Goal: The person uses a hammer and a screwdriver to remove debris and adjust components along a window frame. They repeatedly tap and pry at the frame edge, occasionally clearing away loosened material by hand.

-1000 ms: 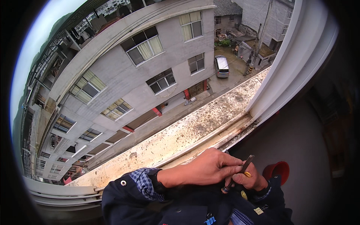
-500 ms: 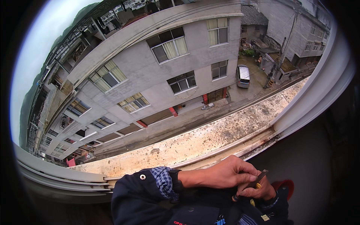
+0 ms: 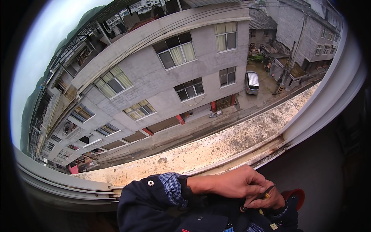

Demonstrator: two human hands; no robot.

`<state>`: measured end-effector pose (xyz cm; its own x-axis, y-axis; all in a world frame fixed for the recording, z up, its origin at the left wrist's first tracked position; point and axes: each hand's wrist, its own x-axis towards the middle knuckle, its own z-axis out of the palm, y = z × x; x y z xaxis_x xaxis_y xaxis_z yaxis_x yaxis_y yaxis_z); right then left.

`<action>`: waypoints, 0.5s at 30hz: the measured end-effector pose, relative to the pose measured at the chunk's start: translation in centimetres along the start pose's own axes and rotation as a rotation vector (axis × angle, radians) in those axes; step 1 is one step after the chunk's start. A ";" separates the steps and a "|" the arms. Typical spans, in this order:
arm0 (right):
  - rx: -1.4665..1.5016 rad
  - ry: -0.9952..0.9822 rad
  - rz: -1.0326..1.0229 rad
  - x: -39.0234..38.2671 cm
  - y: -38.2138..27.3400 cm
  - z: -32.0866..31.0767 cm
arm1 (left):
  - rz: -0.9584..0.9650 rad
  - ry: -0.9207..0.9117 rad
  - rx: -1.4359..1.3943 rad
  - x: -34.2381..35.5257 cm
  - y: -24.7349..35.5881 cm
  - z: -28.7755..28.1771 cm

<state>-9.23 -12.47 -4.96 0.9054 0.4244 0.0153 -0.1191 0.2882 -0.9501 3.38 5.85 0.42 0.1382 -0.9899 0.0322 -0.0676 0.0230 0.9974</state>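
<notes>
In front of my body, at the window opening, my two hands meet. My left hand (image 3: 243, 181) reaches in from the left with its fingers bent and pressed together. Against it, my right hand (image 3: 275, 198) is closed around a slim dark tool with a pointed tip (image 3: 269, 189). A small yellow piece (image 3: 266, 196) shows between the fingers. The tool's exact kind cannot be made out. Left fingers cover part of the tool, and what they pinch is hidden. Dark sleeves with a blue plaid cuff (image 3: 172, 188) cover my forearms.
A stained outer ledge (image 3: 208, 149) lies beyond the sliding-window track (image 3: 232, 163). White window frames (image 3: 328, 92) stand on both sides. The ledge drops to a street, with a grey building (image 3: 162, 85) and a parked van (image 3: 252, 82). A red bucket-like container (image 3: 298, 198) is beside my right arm.
Both hands sit slightly lower in the picture, and my left hand has turned further over the tool, hiding more of it. The outside view has also shifted slightly downward.
</notes>
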 end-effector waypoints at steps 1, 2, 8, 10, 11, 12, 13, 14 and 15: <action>0.028 0.012 0.059 -0.1 -0.2 0.1 | 0.029 0.056 0.024 0.1 0.2 0.2; 0.073 0.055 0.134 -0.2 -0.5 0.2 | 0.055 0.114 0.055 0.1 0.4 0.5; -0.053 -0.013 -0.023 0.4 -0.9 0.1 | 0.132 0.372 0.190 0.5 2.0 -0.2; -0.055 -0.013 0.005 0.4 -1.0 0.0 | 0.094 0.418 0.130 0.6 2.5 -0.5; -0.068 -0.009 0.013 0.4 -1.2 -0.1 | 0.120 0.463 0.120 0.8 2.6 -0.5; -0.080 -0.004 0.021 0.3 -1.3 -0.1 | 0.106 0.477 0.122 0.7 2.7 -0.8; -0.076 0.000 0.018 0.2 -1.4 -0.2 | 0.070 0.493 0.098 0.8 2.7 -1.0; -0.089 0.014 0.026 0.0 -1.6 -0.2 | 0.063 0.512 0.074 0.9 2.7 -1.0; -0.085 0.026 0.024 -0.1 -1.7 -0.2 | 0.060 0.505 0.105 1.0 2.5 -1.1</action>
<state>-8.99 -13.17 -3.43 0.9130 0.4078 -0.0145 -0.1063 0.2036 -0.9733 4.42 5.09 3.05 0.5892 -0.7954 0.1419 -0.1852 0.0380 0.9820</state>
